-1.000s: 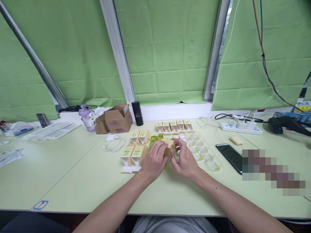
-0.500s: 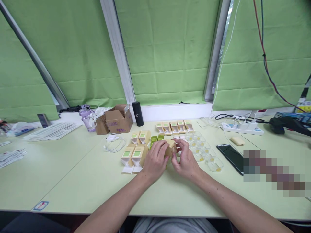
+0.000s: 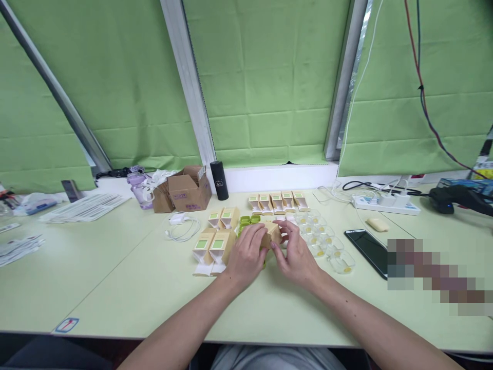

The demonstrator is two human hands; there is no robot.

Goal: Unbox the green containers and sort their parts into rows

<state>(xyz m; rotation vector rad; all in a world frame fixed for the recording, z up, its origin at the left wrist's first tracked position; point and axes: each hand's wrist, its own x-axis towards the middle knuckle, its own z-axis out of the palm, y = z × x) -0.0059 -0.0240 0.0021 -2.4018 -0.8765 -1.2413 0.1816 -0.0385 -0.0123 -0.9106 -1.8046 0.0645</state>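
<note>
Between my two hands is a small tan cardboard box [image 3: 271, 234], raised a little above the table. My left hand [image 3: 248, 252] wraps round its left side, the fingers over the top. From the right, my right hand [image 3: 293, 252] grips it with thumb and fingers at the near edge and far side. To the left stand several open tan boxes with green windows [image 3: 219, 244], flaps out. Green containers [image 3: 250, 220] sit behind my left hand, partly hidden. Clear plastic cups with yellow spots [image 3: 323, 239] are grouped to the right of my right hand.
A row of small open boxes [image 3: 276, 202] stands at the back. Behind to the left are a brown carton [image 3: 188, 189] and a black cylinder [image 3: 219, 181]. A phone [image 3: 365, 249], an earphone case [image 3: 378, 224] and a power strip [image 3: 386, 204] lie on the right.
My right thumb has shifted slightly on the near edge of the box. Both hands keep the box in nearly the same place; the view has moved very slightly.
</note>
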